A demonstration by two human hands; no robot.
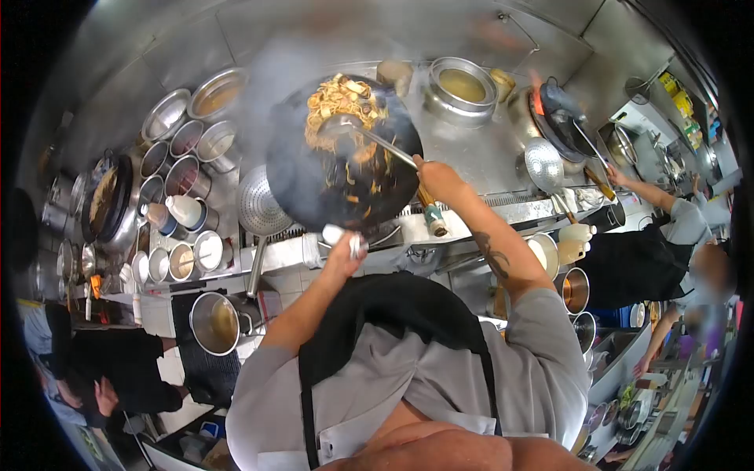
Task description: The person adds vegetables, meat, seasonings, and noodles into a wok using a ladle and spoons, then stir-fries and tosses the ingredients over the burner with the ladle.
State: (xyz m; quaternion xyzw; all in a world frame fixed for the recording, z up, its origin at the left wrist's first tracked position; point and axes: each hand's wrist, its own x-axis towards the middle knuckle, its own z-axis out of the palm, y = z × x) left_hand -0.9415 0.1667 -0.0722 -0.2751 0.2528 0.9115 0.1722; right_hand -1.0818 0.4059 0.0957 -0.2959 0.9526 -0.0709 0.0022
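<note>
A large black wok (314, 188) is tilted, its near rim raised, with steam rising at its left. Brown noodles with pieces of food (339, 102) lie at its far side, and darker bits cling lower down. My left hand (343, 257) is closed round a white cloth (333, 234) at the wok's near edge. My right hand (441, 182) grips the long handle of a metal ladle (342, 125), whose bowl rests against the noodles.
A perforated skimmer (263, 200) lies left of the wok, near bowls, metal pots (188, 177) and white bottles. A pot of liquid (462, 85) stands behind right. Farther right, a co-worker (640, 263) works at another wok (561, 118). Other people stand at lower left.
</note>
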